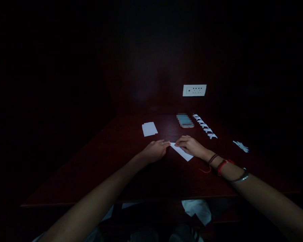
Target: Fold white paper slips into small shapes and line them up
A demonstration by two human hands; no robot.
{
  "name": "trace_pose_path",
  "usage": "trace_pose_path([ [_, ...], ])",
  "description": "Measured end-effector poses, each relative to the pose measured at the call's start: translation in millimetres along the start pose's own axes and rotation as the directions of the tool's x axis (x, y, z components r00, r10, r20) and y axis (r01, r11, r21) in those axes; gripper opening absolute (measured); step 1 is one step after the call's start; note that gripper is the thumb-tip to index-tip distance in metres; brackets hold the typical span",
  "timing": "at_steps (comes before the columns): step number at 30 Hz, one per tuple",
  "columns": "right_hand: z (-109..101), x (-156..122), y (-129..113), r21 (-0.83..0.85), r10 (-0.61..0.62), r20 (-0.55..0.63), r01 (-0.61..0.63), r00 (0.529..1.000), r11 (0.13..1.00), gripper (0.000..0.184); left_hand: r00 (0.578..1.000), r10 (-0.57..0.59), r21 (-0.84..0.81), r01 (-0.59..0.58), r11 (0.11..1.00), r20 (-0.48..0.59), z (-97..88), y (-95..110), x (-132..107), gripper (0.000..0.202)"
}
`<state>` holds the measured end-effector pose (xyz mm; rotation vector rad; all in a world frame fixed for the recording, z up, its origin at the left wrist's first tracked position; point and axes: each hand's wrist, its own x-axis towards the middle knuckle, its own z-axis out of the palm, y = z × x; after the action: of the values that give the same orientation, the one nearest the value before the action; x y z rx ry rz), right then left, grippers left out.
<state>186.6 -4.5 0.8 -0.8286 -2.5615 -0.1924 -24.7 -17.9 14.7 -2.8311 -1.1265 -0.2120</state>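
A white sheet of paper (183, 153), apparently folded, lies slantwise on the dark red table (111, 168). At its left corner, the fingertips of my left hand (155, 150) are closed on the paper. My right hand (192, 147) rests over the upper edge, its bent fingers gripping and pressing the sheet close to the left fingertips. The palm side of both hands is hidden. Beyond my left hand sits a small stack of white paper (149, 129).
A phone (185, 121) lies behind my right hand. Beside it stretches a zigzag strip of folded paper (205, 126); thin white paper pieces (241, 146) lie farther right. A socket panel (194, 90) is on the back wall. Something pale and crumpled (198, 209) shows below the table edge.
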Motion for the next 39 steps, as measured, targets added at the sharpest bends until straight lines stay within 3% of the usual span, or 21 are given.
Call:
trace_pose_path([
  [12, -6.1, 0.2, -2.8, -0.028, -0.024, 0.051, 0.025, 0.998, 0.999, 0.025, 0.999, 0.025, 0.005, -0.024, 1.000, -0.031, 3.6, -2.8, 2.2, 0.037],
  [29, -16.1, 10.0, -6.8, 0.019, 0.058, 0.128, -0.061, 0.990, 0.998, 0.025, 0.997, -0.010, -0.053, 0.014, 0.999, 0.070, -0.8, -1.6, 0.4, 0.043],
  [39, -11.9, 11.8, -13.6, -0.067, 0.107, 0.181, -0.096, 0.978, 0.993, 0.044, 0.993, -0.023, -0.083, 0.033, 0.996, 0.117, -6.8, 1.1, 0.2, 0.045],
])
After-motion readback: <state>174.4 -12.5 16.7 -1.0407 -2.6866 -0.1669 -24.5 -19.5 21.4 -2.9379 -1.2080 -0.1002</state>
